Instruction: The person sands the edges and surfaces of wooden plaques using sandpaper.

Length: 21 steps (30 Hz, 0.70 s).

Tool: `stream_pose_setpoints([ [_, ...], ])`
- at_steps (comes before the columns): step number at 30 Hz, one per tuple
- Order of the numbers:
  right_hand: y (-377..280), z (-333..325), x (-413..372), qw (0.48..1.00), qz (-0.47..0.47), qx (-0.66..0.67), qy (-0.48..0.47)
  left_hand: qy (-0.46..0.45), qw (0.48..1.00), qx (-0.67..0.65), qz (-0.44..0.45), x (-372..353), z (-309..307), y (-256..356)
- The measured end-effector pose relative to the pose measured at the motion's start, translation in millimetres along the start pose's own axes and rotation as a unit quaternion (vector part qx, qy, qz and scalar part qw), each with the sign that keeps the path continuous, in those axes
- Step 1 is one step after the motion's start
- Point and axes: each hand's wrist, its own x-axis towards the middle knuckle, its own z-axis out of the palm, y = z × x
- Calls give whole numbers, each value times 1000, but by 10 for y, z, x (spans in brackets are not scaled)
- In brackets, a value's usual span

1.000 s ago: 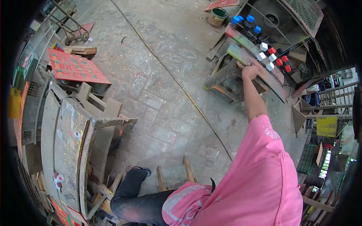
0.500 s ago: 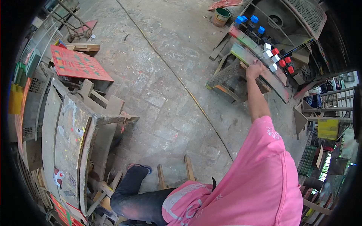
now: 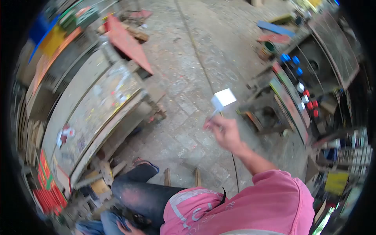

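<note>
My right hand (image 3: 225,135) is closed in front of me, over the floor. Its fingers pinch a thin stick that carries a white block (image 3: 225,98) at its upper end. The block is tilted and slightly blurred. My left hand does not show. To the right, white blocks (image 3: 300,87), red blocks (image 3: 312,105) and blue blocks (image 3: 295,60) stand along a narrow rack (image 3: 291,98).
A paint-stained workbench (image 3: 105,94) fills the left side, with a red board (image 3: 127,43) behind it. Another person's hand (image 3: 133,230) and jeans (image 3: 88,228) show at the bottom left. A bucket (image 3: 266,50) stands at the upper right. A cable (image 3: 196,51) crosses the floor.
My right hand has moved away from the rack, leftward and nearer to me, and now holds a white block on its stick. The view has turned, bringing more of the workbench into sight.
</note>
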Motion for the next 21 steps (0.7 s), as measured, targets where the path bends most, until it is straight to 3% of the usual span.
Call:
stream_pose_setpoints([
  [1,-216,224,-10,996,-7,56,-65,39,998,-5,50,40,91,75],
  [2,-446,392,-18,993,-26,64,-96,29,997,-31,71,35,267,510],
  [4,-867,681,27,957,-11,121,-265,30,988,-110,106,123,615,1339],
  [7,-1213,1036,43,930,-64,107,-346,18,946,-269,177,407,801,1705],
  [9,-1427,1200,56,910,-93,101,-392,-21,922,-348,168,529,804,1946],
  [13,-1787,1417,-22,885,-152,91,-430,25,915,-372,156,495,622,1921],
  [15,-1920,1496,-96,868,-154,93,-462,41,891,-414,182,462,537,1796],
  [21,-2131,1722,-298,833,-159,104,-520,64,897,-389,197,457,243,1697],
])
